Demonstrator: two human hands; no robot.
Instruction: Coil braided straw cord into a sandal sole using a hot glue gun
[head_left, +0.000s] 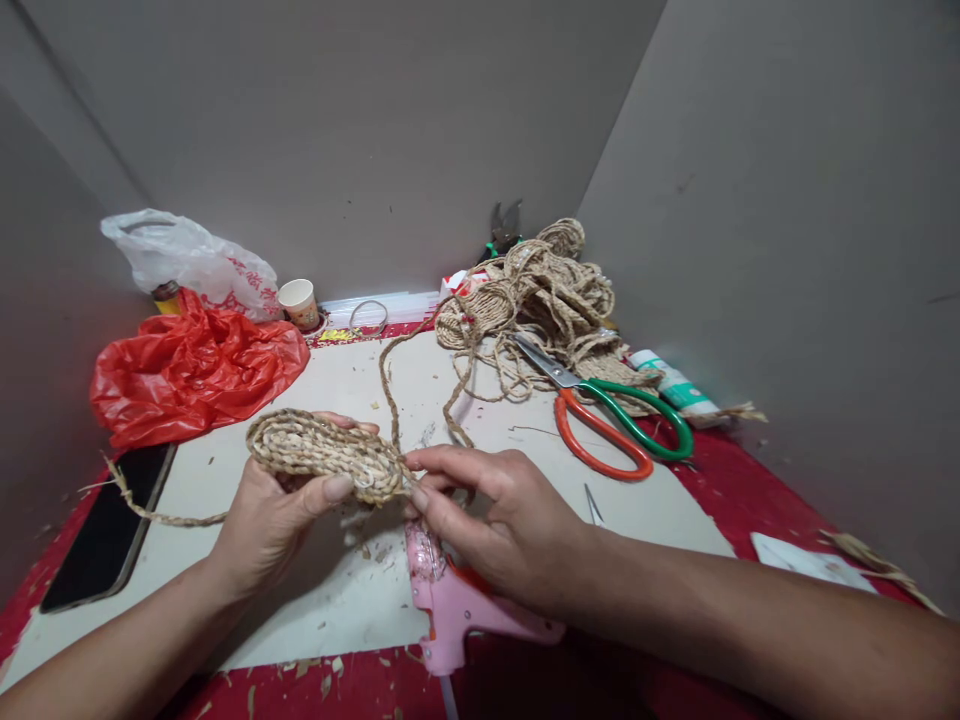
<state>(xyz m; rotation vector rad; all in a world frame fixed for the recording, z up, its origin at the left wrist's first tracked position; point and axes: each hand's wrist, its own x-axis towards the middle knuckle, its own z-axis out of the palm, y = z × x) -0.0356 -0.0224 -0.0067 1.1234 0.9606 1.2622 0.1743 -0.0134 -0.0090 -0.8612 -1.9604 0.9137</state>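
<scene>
My left hand (277,510) grips an oval coil of braided straw cord (322,450), thumb on its near edge and fingers behind it. At the coil's right end, my right hand (480,500) pinches the straw cord (388,385) between thumb and fingertips. That cord loops away toward the heap at the back. Another cord tail (161,517) trails left from under my left hand. Below my right hand lies a pink glue gun (457,610), its upper part partly hidden by the hand. Green and orange handled scissors (600,390) lie open to the right.
A heap of straw braid (547,300) sits at the back right, with pliers (505,228) behind it. At the left are a red plastic bag (199,370), a white bag (195,260), a paper cup (298,303) and a phone (112,530). Grey walls enclose the table.
</scene>
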